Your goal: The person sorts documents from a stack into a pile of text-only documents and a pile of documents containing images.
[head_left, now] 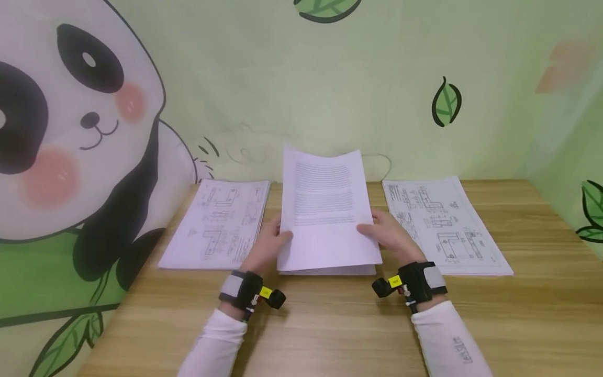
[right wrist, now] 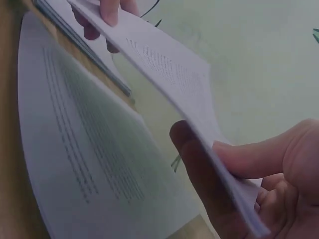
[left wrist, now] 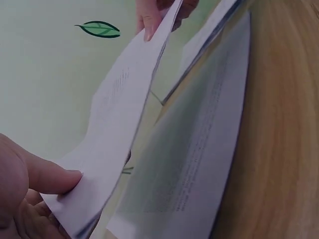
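A thin stack of printed sheets is held up by both hands, tilted, with text on its upper part. My left hand pinches its left edge, thumb in front and fingers behind. On the opposite edge my right hand grips the same way, as the thumb and fingers in the right wrist view show. Below the raised stack, another printed sheet or pile lies on the table; in the head view only its front strip shows.
Stacks of technical drawings lie on either side, one at left and one at right, on the wooden table. Behind stands a green wall with a panda and leaves painted on it. A thin cord curves near the wall.
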### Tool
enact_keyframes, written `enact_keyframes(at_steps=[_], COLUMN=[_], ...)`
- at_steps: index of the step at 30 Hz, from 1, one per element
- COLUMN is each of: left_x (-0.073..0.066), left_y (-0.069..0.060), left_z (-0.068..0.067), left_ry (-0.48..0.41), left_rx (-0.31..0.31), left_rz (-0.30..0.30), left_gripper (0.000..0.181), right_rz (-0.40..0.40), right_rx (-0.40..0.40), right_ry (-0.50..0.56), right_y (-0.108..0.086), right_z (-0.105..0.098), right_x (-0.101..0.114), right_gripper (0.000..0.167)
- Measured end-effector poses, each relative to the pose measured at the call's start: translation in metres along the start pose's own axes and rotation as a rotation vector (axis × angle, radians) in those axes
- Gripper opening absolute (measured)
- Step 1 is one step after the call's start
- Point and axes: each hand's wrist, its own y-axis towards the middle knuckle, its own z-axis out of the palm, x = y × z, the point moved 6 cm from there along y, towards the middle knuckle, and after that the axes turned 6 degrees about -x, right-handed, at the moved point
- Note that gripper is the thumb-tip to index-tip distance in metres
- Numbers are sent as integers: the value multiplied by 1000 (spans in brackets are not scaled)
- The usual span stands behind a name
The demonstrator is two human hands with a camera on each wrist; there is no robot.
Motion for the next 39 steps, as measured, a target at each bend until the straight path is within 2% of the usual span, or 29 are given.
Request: enact_keyframes(at_steps=[3, 8, 15, 19, 27, 31, 39], left_x=[8, 17, 21, 24, 32, 35, 33], left_y=[1, 1, 5, 7, 10, 12, 11], left_z=[1, 2, -2, -5, -8, -10, -22], left_ry=[36, 45, 128, 151, 109, 102, 32], left_rx=[-27, -44, -66, -72, -90, -112, -140], left_rz=[-22, -22, -46, -48, -110, -134, -167], left_gripper=[56, 47, 42, 41, 43, 43, 38], right_rz=[6, 55, -34, -1, -20, -28, -15], right_rx=[0, -1, -28, -51, -119, -115, -128], right_ry=[-83, -142, -190, -222, -280, -256, -223], right_y=[5, 8, 11, 12, 14, 15, 13], right_z=[-1, 2, 1, 0, -3, -1, -3], right_x=[-7, -19, -19, -20, -19, -20, -20], right_gripper=[54, 55, 56, 63, 64, 64, 65])
